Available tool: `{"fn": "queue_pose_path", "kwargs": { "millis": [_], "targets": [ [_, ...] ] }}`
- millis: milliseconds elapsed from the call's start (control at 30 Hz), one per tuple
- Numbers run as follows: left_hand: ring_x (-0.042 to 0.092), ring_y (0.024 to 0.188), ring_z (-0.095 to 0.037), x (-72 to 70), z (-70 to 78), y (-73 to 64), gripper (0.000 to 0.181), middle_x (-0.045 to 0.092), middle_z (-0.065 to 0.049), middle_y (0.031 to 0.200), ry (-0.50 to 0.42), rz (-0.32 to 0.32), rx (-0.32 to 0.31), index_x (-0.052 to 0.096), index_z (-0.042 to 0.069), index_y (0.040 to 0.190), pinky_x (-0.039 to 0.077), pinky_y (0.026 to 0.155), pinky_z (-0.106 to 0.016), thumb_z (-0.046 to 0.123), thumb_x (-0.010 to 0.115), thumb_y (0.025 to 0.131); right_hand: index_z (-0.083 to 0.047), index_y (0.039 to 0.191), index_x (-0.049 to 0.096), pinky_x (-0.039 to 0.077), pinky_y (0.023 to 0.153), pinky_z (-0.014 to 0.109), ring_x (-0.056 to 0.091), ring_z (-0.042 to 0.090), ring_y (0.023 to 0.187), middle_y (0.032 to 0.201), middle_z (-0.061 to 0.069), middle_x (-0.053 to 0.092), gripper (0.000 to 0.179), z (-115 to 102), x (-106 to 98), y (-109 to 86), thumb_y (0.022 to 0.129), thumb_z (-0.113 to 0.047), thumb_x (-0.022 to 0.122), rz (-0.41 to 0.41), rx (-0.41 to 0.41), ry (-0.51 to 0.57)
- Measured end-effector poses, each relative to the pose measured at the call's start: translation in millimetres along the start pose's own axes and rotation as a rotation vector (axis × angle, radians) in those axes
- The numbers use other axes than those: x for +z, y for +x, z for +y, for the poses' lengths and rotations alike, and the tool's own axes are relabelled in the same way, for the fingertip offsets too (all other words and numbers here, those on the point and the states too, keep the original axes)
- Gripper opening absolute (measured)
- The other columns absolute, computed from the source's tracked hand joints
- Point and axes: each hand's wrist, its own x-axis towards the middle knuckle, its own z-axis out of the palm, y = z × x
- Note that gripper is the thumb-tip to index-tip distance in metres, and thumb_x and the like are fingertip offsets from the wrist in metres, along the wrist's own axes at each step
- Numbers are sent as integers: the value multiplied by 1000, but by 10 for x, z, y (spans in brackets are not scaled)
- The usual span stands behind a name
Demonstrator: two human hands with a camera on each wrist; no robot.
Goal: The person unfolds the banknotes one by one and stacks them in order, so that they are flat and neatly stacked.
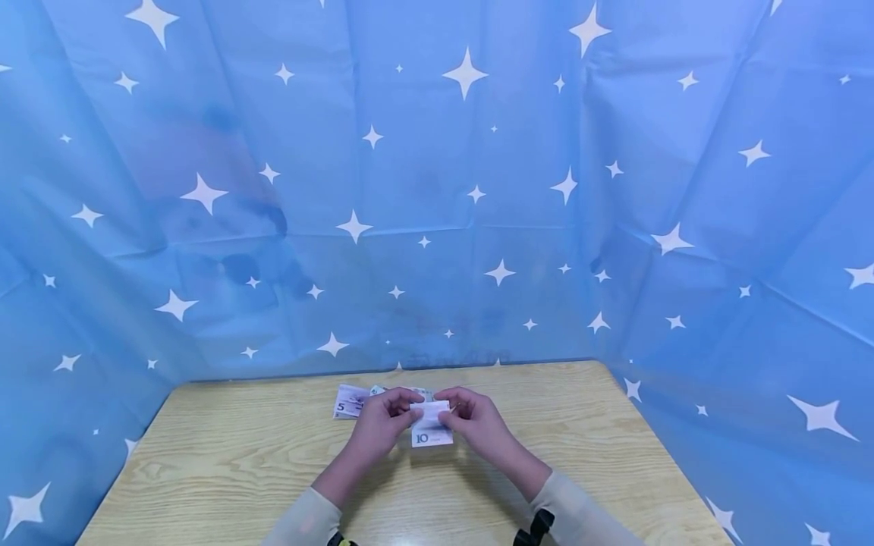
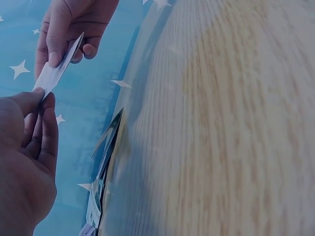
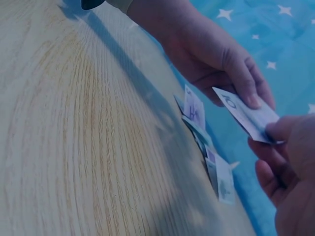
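A: What are your hands up to?

B: Pinching, the pair of them. My left hand has a banknote marked 10 by its 9 o'clock edge, between thumb and fingers. My right hand grips it the same way at 3 o'clock.

A: So where exactly is that note?

B: Between my 2 hands, held up off the wood-grained table. Looking down on it, I see the printed 10 toward its 7 o'clock corner. The left wrist camera catches it nearly edge-on, and I can't tell how many layers of paper there are.

A: Anything lying near it?

B: Yes. At 10 o'clock from it, just beside my left hand in the head view, there's a violet banknote marked 5. Closer to 12 o'clock, partly hidden behind my fingers, lie some greenish banknotes. The right wrist camera shows them in a loose, overlapping row on the table, with a few edges lifted. I can't count them for sure.

A: And further out?

B: My pale sleeves come in from 8 and 4 o'clock, with a dark band by the right cuff. Past the table's far edge, at 12 o'clock, hangs a blue backdrop with white stars.
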Motion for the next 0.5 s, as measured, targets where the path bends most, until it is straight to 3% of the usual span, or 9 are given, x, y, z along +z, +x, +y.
{"fn": "queue_pose_path", "kwargs": {
  "millis": [233,500],
  "targets": [
    [62,82,-16,0,-4,-11,15,72,-2,91,-16,-17,-11,83,14,117,52,72,-26,14,82,102,-10,129,78,44,65,23,53,13,71,88,7,66,25,-10,5,-22,104,-8,78,5,3,-6],
    [62,78,-15,-3,2,15,10,74,0,87,24,14,-15,86,15,110,51,68,-25,18,84,101,-10,127,79,43,64,22,52,12,70,86,6,64,23,-47,15,-23,103,-9,79,11,0,-16]
  ]
}}
